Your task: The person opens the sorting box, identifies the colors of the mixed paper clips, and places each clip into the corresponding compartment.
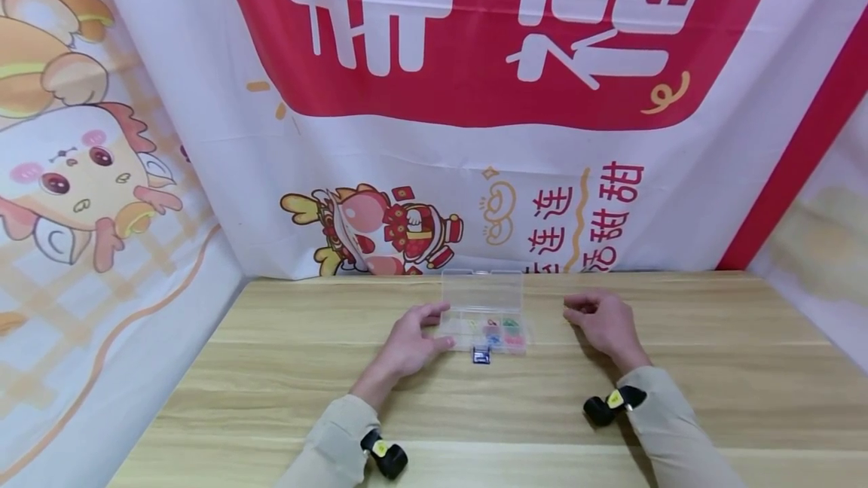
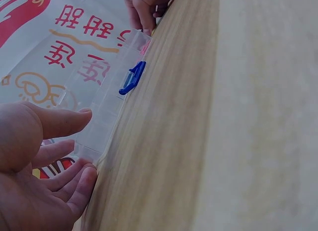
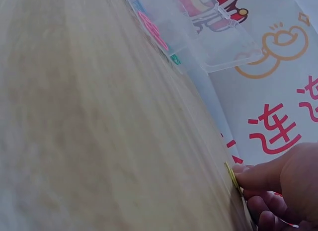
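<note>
A clear plastic box (image 1: 468,344) with a raised lid (image 1: 482,291) stands on the table, small coloured clips in its compartments. My left hand (image 1: 411,340) holds the box's left end, thumb toward the front and fingers toward the back; the left wrist view shows the same hand (image 2: 44,156) close up. At the front of the box is a blue clasp (image 2: 132,78). To the right of the box, apart from it, my right hand (image 1: 606,324) is low over the tabletop. In the right wrist view its thumb and finger pinch a yellow paper clip (image 3: 231,175).
Pink clips (image 3: 153,30) and green clips (image 1: 511,324) lie in the box's right-hand compartments. The wooden table (image 1: 475,413) ends at a printed cloth (image 1: 420,149) hanging behind the box. Each sleeve bears a black wrist camera (image 1: 385,455).
</note>
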